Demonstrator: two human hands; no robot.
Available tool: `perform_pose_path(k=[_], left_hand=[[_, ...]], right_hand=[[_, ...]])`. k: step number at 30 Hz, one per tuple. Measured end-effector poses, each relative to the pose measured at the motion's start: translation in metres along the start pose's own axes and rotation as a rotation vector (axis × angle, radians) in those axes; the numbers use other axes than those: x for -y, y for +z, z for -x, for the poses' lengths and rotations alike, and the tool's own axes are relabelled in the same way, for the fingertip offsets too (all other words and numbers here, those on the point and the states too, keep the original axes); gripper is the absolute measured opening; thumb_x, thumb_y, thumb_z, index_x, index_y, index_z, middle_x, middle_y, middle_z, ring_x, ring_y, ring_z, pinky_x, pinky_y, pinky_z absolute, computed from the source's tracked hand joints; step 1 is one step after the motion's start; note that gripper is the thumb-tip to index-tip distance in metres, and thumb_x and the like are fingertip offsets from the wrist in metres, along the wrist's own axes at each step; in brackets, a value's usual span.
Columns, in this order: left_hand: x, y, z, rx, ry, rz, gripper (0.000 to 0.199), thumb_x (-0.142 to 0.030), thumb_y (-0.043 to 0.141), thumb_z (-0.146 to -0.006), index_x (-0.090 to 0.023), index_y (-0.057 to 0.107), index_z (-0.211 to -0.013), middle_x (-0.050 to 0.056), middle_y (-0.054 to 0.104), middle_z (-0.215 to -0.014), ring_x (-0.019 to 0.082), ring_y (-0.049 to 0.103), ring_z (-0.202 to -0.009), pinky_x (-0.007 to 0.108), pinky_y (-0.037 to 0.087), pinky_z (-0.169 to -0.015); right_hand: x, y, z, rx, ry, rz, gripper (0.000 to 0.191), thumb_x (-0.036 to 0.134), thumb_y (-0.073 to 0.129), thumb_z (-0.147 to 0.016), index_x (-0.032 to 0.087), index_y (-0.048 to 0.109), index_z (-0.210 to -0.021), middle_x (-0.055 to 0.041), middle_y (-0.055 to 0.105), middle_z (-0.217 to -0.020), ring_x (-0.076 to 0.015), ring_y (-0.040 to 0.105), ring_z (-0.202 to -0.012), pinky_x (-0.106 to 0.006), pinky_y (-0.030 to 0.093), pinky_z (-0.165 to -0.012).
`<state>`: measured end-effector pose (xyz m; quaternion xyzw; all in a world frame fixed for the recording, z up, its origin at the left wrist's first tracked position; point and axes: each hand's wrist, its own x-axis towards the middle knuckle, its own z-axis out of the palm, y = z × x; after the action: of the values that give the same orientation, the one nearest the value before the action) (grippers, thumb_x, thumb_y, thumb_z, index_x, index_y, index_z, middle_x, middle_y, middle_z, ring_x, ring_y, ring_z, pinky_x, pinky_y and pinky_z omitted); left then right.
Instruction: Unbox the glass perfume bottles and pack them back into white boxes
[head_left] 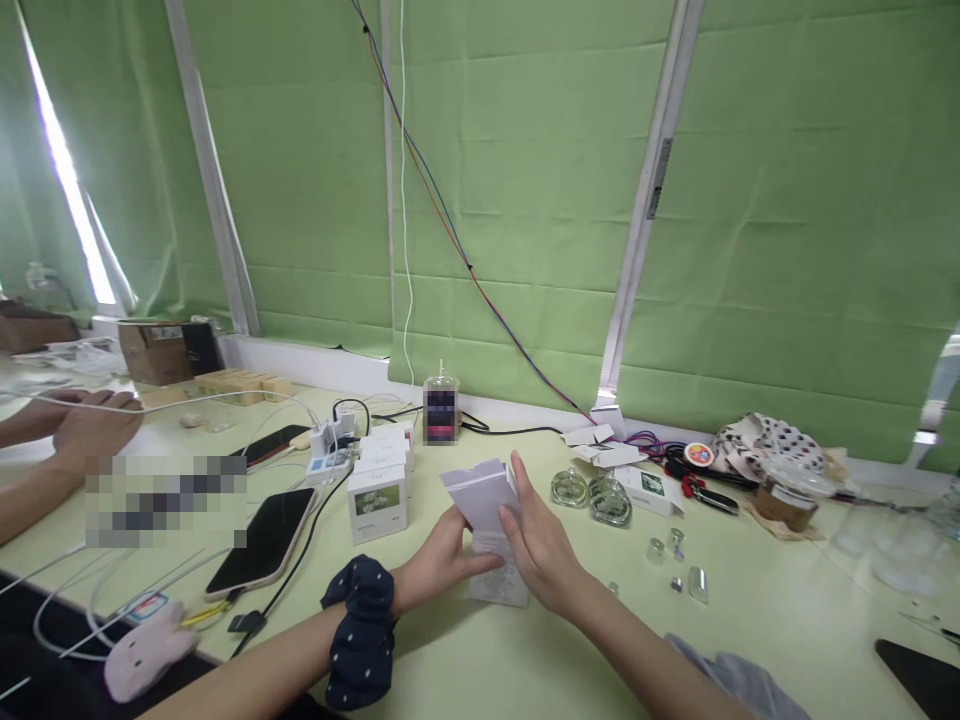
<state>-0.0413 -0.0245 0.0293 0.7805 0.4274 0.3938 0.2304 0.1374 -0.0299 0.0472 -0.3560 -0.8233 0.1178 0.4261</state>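
A white paper carton [486, 500] with an open flap at its top is held upright just above the table, between both hands. My left hand [441, 562], a dark polka-dot scrunchie on its wrist, grips the carton's left side with thumb across the front. My right hand [546, 560] presses its right side, thumb on the front and fingers straight along the edge. Whether anything is inside the carton cannot be seen. To the right lie two clear glass bottles [568, 488] and a white box with a picture [651, 490]. Small silver and clear caps [698, 584] lie nearer.
Left of my hands stands a row of white picture boxes [377, 508], near a phone [262, 545] and tangled cables. Another person's hands [97, 430] rest at far left. Pliers [711, 496] and a lidded plastic cup [787, 500] are at the right.
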Motion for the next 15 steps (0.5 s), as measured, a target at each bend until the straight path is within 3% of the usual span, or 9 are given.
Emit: perform_pose_path(k=[2,5,7,11,15], left_hand=[[0.0027,-0.0002,0.0003,-0.007,-0.030,-0.025,0.054,-0.036,0.073,-0.069,-0.018,0.053,-0.115,0.010,0.062,-0.115,0.029,0.057,-0.105,0.043,0.046,-0.093],[0.0037,0.0000,0.0006,0.004,-0.062,-0.045,0.049,-0.038,0.074,-0.068,-0.016,0.056,-0.109,0.010,0.063,-0.109,0.029,0.058,-0.100,0.043,0.047,-0.089],[0.0030,0.0004,0.0009,0.010,-0.050,-0.054,0.047,-0.036,0.073,-0.069,-0.016,0.056,-0.108,0.010,0.063,-0.110,0.029,0.058,-0.101,0.043,0.047,-0.090],[0.0016,0.0015,0.0015,0.018,0.025,-0.061,0.046,-0.035,0.071,-0.072,-0.019,0.056,-0.113,0.009,0.061,-0.119,0.030,0.055,-0.108,0.044,0.043,-0.096],[0.0031,0.0022,0.0023,0.013,0.022,-0.054,0.050,-0.036,0.070,-0.072,-0.019,0.054,-0.116,0.010,0.061,-0.118,0.030,0.055,-0.107,0.044,0.044,-0.095]], right_hand=[[0.0003,-0.0034,-0.0012,0.008,0.031,-0.066,0.048,0.030,0.025,-0.098,0.025,0.016,-0.144,-0.0095,0.050,-0.130,-0.0226,0.048,-0.117,-0.036,0.044,-0.093],[0.0001,-0.0064,-0.0027,0.026,0.059,-0.109,0.032,0.028,0.024,-0.098,0.021,0.043,-0.124,-0.0097,0.056,-0.109,-0.0223,0.052,-0.103,-0.038,0.046,-0.089],[0.0005,-0.0054,-0.0024,0.021,0.072,-0.092,0.027,0.028,0.027,-0.097,0.019,0.046,-0.113,-0.0097,0.055,-0.102,-0.0228,0.051,-0.097,-0.040,0.046,-0.086],[0.0031,0.0003,0.0002,-0.031,0.094,-0.056,0.027,0.036,0.038,-0.094,0.019,0.043,-0.114,-0.0103,0.052,-0.103,-0.0242,0.048,-0.097,-0.043,0.044,-0.087],[0.0033,0.0030,0.0012,-0.104,0.115,-0.125,0.026,0.036,0.028,-0.097,0.021,0.049,-0.103,-0.0068,0.051,-0.095,-0.0218,0.047,-0.092,-0.040,0.043,-0.084]])
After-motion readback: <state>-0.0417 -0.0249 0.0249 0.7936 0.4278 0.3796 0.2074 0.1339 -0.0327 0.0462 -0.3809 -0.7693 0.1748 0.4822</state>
